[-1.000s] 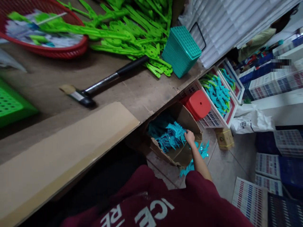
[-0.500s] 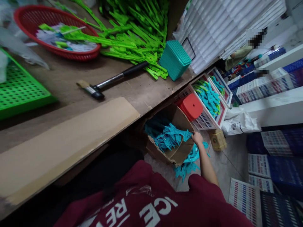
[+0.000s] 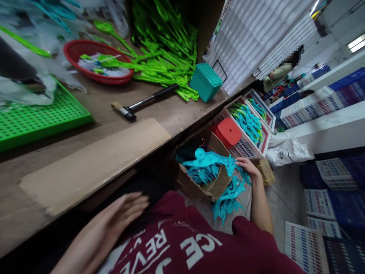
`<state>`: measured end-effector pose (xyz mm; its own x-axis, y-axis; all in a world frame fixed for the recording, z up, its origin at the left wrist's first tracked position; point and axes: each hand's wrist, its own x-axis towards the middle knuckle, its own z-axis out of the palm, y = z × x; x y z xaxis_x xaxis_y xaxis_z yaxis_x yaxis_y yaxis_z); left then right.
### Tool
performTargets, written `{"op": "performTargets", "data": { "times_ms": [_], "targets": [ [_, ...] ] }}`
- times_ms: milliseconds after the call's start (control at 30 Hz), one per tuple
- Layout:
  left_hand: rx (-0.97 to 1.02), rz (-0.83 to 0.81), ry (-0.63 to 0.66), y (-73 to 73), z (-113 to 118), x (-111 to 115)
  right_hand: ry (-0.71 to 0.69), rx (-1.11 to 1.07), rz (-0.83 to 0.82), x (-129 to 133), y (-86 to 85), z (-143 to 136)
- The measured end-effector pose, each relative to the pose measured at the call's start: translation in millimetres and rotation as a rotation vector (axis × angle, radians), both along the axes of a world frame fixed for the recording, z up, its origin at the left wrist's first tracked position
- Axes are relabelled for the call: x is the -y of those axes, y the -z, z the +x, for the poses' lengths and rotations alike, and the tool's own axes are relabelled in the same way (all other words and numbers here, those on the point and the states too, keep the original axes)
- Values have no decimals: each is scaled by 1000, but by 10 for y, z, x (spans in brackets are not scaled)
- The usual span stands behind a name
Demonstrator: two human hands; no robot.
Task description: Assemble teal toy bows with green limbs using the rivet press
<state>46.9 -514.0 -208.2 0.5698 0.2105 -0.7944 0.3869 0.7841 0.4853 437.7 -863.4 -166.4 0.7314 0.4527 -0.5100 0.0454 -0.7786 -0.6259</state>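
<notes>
My right hand [image 3: 248,167], on the right, grips one end of a bright blue plastic piece [image 3: 209,159] with a round knob at its far end. The piece stretches over an open cardboard box [image 3: 221,183] on the floor, and more such blue pieces [image 3: 203,174] lie inside the box. Beside the box, below my right hand, a heap of blue pieces [image 3: 228,201] rests on the floor. My left hand [image 3: 125,213] hovers over my lap near the table edge, its fingers stretched out and holding nothing.
On the table lie a hammer [image 3: 145,101], a cardboard strip [image 3: 99,163], a red basket [image 3: 114,79], a green perforated tray [image 3: 57,118], green plastic pieces [image 3: 162,64] and a teal basket stack [image 3: 205,82]. A red stool [image 3: 228,132] and filled crates [image 3: 248,146] stand beyond the box.
My right hand has drawn a blue piece up from the box and moved slightly right. My left hand has come into view at the lower left. The view has shifted a little.
</notes>
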Motion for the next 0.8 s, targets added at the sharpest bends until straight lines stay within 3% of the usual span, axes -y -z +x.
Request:
{"op": "performTargets", "data": {
  "times_ms": [100, 167, 233, 367, 467, 567, 667, 733, 800],
  "targets": [
    [236, -332, 44, -32, 815, 43, -69, -10, 123, -227, -218, -76],
    [292, -380, 79, 38, 1260, 106, -51, 17, 182, -377, -306, -73],
    [289, -376, 78, 164, 1503, 187, 6, 53, 229, -458, -364, -37],
    [309, -401, 116, 358, 1469, 248, 102, 94, 313, -382, -521, -12],
    [375, -427, 144, 294, 1380, 217, 112, 116, 381, -333, -722, -143],
    [496, -437, 176, 18, 1449, 209, 39, 92, 404, -498, -931, -400],
    [638, -433, 228, -349, 1493, 129, -146, 27, 363, -855, -1113, -687],
    [725, -352, 223, -557, 1358, -38, -324, 29, 333, -1120, -1210, -821],
    [782, -153, 211, -704, 1073, -284, -464, 112, 339, -1366, -1271, -880]
  ]
}}
